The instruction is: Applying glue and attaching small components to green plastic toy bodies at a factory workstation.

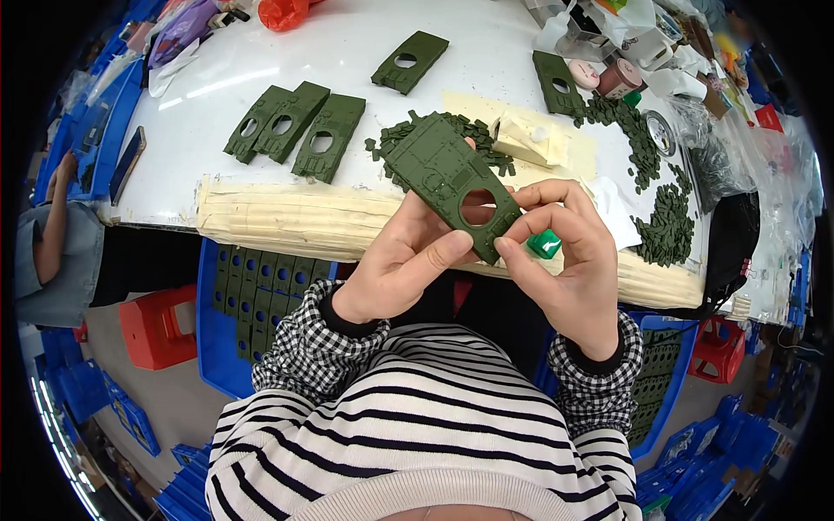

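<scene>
A dark green plastic model tank hull (434, 165) with a round hole near its lower end is tilted in front of me, above the table's near edge. My left hand (395, 260) grips it from below, thumb on the side by the hole. At the hull's lower right end, the thumb and forefinger of my right hand (573, 260) come together in a pinch; any small part between them is hidden. A shiny green object (545, 244) shows just behind those fingers. Beyond the hull lies a heap of small green pieces (395, 139).
More hulls lie on the white table (208, 130), including one at the back (410, 61). Small green parts (667, 221) pile up at right. A padded cream strip (287, 217) lines the front edge. Blue crates (208, 347) of hulls flank my lap. Another person's arm (52, 221) is at far left.
</scene>
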Demonstrator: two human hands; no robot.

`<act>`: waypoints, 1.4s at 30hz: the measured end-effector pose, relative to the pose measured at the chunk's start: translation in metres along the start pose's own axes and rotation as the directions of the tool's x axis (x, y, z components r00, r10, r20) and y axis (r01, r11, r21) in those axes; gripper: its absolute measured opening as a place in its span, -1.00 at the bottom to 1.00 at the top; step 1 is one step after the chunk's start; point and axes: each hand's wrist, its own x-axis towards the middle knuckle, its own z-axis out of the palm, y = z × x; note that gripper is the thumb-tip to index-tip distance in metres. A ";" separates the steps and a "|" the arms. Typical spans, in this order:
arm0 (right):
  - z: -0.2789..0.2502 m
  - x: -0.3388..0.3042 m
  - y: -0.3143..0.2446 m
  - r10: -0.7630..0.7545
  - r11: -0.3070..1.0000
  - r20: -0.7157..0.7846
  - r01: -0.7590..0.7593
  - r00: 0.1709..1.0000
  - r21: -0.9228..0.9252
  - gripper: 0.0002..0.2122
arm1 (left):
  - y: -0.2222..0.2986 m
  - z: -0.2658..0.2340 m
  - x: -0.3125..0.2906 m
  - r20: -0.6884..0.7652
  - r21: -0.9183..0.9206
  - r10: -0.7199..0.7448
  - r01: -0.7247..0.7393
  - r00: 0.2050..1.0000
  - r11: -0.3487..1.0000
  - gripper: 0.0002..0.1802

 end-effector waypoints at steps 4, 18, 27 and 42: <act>-0.001 0.000 -0.002 0.007 1.000 -0.001 -0.007 1.000 0.025 -0.91 | -0.002 0.000 -0.001 -0.006 0.028 -0.006 0.006 1.000 1.000 -0.24; 0.011 -0.020 0.001 -0.330 0.913 -0.165 0.270 0.929 -0.305 -0.68 | -0.001 0.006 0.001 -0.026 -0.180 0.016 -0.021 1.000 0.983 -0.31; 0.019 -0.026 0.005 -0.309 0.925 -0.225 0.238 0.924 -0.295 -0.71 | -0.003 0.010 0.000 -0.064 -0.064 0.054 -0.058 0.997 0.996 -0.27; 0.032 -0.033 0.000 -0.417 0.786 -0.156 0.268 0.896 -0.557 -0.65 | -0.007 0.012 -0.003 -0.102 0.001 0.120 -0.120 0.988 0.993 -0.26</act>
